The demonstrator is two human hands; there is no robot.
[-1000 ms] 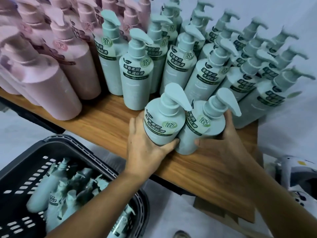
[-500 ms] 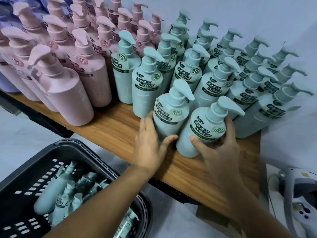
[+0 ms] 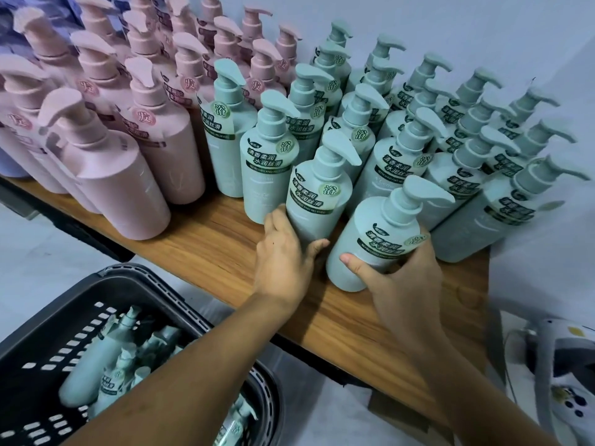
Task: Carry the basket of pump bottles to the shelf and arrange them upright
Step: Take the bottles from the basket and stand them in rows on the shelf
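Head view: you had both hands on bottles at the shelf [image 3: 225, 249] front.
Left hand [image 3: 283, 262] fingers wrapped left bottle [image 3: 317, 204], right hand [image 3: 407, 280] fingers wrapped right bottle [image 3: 370, 239]; smooth plastic, likely slippery. Grip mid-body, not pump.

Two bare forearms, bare left hand [image 3: 283, 265], bare right hand [image 3: 406, 280]
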